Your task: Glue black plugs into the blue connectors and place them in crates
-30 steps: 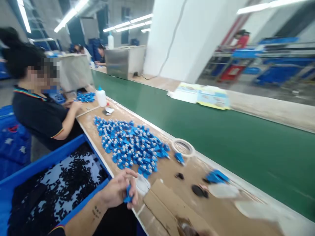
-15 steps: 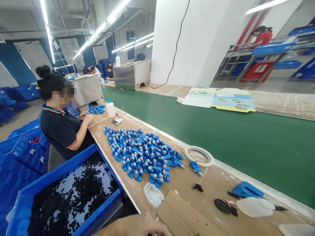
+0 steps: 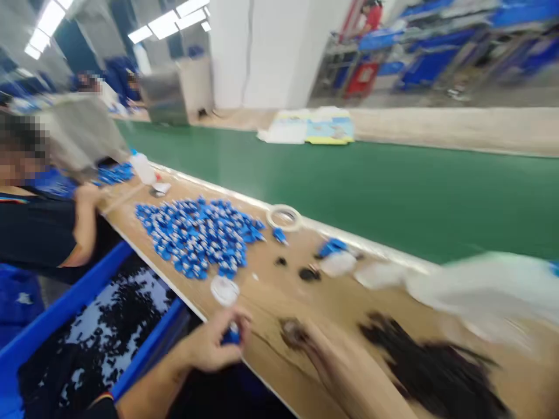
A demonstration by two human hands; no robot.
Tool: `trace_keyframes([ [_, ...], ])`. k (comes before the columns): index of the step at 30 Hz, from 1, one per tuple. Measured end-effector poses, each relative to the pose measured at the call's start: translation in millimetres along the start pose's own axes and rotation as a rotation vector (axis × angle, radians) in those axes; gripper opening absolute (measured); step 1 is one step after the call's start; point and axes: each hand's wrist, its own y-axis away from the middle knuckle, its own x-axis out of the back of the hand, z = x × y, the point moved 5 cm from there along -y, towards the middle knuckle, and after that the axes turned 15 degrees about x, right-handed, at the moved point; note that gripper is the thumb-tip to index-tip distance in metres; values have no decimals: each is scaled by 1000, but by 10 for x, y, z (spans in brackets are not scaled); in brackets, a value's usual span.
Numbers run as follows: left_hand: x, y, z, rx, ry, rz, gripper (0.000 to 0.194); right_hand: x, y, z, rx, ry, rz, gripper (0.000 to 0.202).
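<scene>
My left hand (image 3: 213,343) is closed around a small blue plastic piece (image 3: 231,333) at the table's front edge. To its right, my right hand (image 3: 325,349) reaches low over the brown work surface, smeared by motion. Its fingertips are too blurred to show whether anything is between them. Beyond my left hand lies a white round dish (image 3: 225,290), and behind that a wide heap of blue plastic pieces with white tips (image 3: 196,233). A tangle of black strips (image 3: 437,366) lies right of my right hand.
A blue crate of small black parts (image 3: 100,314) stands at the lower left, below the table. A co-worker (image 3: 39,227) sits at far left. Along the green belt (image 3: 371,192) lie a tape roll (image 3: 283,217), a black disc (image 3: 309,273) and translucent plastic bags (image 3: 489,285).
The view has swung to the right. Both my hands now show, the left one with a blue piece. The black strips and plastic bags have come into view at the right.
</scene>
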Motion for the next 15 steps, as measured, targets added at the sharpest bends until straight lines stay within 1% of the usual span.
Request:
trace_keyframes([
  [1,29,13,-8,33,111,-10,57,47,-37,-50,12,6,-73,17],
  [2,74,5,-44,76,190,-5,59,90,-77,-70,-9,8,-122,16],
  [3,105,-16,-93,112,228,-20,59,126,-116,-72,-35,4,-146,17],
  [4,130,-41,-146,138,261,-34,58,155,-142,-66,-63,-6,-155,17],
  [6,137,-82,-220,154,304,-71,53,206,-127,-40,-153,-44,-102,12],
  [7,126,-94,-233,152,328,-81,48,231,-83,-26,-220,-79,-38,9],
  [8,108,-105,-230,146,352,-85,42,254,-18,-14,-295,-134,59,7],
  [10,57,-135,-189,145,401,-78,32,266,149,-2,-444,-311,314,15],
  [11,22,-159,-157,149,434,-77,30,246,231,-4,-501,-423,450,20],
  [13,-60,-221,-91,179,523,-74,30,161,349,-25,-571,-640,686,27],
  [15,-141,-285,-47,233,648,-32,30,51,396,-63,-607,-791,852,33],
])
